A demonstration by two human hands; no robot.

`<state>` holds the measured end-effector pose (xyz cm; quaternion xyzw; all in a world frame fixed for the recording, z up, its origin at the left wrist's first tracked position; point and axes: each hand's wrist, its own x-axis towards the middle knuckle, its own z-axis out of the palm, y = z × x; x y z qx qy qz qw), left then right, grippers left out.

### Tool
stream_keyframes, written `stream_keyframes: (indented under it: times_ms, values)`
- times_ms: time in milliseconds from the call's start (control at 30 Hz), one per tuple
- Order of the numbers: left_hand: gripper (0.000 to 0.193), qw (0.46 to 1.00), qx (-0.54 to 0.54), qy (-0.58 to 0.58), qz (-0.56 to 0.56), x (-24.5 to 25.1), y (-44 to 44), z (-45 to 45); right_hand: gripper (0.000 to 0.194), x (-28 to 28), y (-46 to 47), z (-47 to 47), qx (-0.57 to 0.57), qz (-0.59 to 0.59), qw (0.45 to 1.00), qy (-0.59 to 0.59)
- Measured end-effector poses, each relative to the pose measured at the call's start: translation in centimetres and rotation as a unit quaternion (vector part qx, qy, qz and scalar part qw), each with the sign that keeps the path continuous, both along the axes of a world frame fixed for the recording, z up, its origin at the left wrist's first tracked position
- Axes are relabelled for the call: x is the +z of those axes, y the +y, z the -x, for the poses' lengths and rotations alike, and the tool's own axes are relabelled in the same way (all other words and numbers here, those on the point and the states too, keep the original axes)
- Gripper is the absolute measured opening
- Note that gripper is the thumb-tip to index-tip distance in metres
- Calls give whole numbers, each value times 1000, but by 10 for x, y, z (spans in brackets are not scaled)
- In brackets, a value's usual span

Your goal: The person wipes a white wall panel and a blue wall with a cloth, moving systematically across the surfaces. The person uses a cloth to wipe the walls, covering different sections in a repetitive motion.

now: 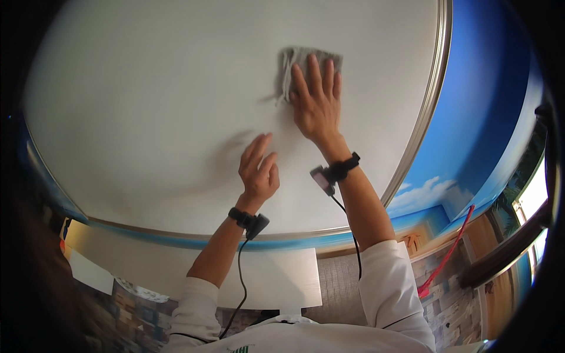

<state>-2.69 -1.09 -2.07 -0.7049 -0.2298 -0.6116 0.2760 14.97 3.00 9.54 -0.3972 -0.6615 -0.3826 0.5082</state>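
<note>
A large whiteboard [132,110] with a metal-coloured frame fills most of the view. My right hand [315,101] presses a folded grey cloth [287,66] flat against its surface, fingers spread over the cloth. The cloth's left edge hangs in loose folds, with a thin strand below. Lower and to the left is my left hand [260,170], holding nothing, its fingers slightly bent and apart. It is close to the board and casts a shadow on it; whether it touches cannot be told. Each wrist wears a black strap with a small device and a cable.
Right of the board frame [423,128] is a blue wall with a sky-and-beach picture [481,88]. Below the board stands a pale tabletop [269,273]. A red cord [448,256] hangs at lower right, near a dark curved rail [507,247]. The floor [454,309] has a patchwork pattern.
</note>
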Motion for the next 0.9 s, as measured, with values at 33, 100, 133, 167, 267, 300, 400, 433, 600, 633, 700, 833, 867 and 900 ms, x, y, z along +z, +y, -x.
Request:
stream_keyframes:
  times_ms: [33,100,133,167,267,300,400,433,600,633,700,833,867,900]
  values:
    - [18,1000,3,-1,-8,8,3,-6,60,4,1,0,-4,-16,1000,1]
    - [20,1000,7,-6,-15,20,8,-18,61,-9,3,-2,-11,-8,1000,-2]
    - [21,1000,10,-10,-16,26,11,-24,61,-24,4,-5,-2,-1,1000,-3]
    - [23,1000,16,-15,-15,31,14,-29,61,-43,4,-9,-3,16,1000,-12]
    - [26,999,16,1,-28,44,23,-40,61,-114,-6,-24,-2,49,999,-10]
    - [26,999,22,6,-32,45,26,-45,61,-137,-11,-29,-12,69,997,-10]
    - [26,999,31,35,-28,48,35,-55,63,-177,-24,-44,-34,61,998,7]
    - [27,998,38,45,-23,49,39,-58,63,-177,-26,-48,-62,50,997,5]
    - [24,991,114,75,-7,43,47,-65,67,-81,-5,-71,-28,-2,999,31]
    - [24,990,122,77,-1,42,47,-64,67,-56,0,-75,-9,-8,1000,29]
    - [23,988,131,83,-7,41,48,-64,66,-16,7,-73,-6,-16,1000,26]
    - [22,987,135,87,-6,42,48,-63,64,-15,9,-69,0,-25,999,41]
    - [22,986,139,87,-13,43,48,-63,64,-29,5,-71,-3,-6,999,38]
    - [22,985,146,89,-16,43,47,-63,63,-47,2,-73,-6,12,999,35]
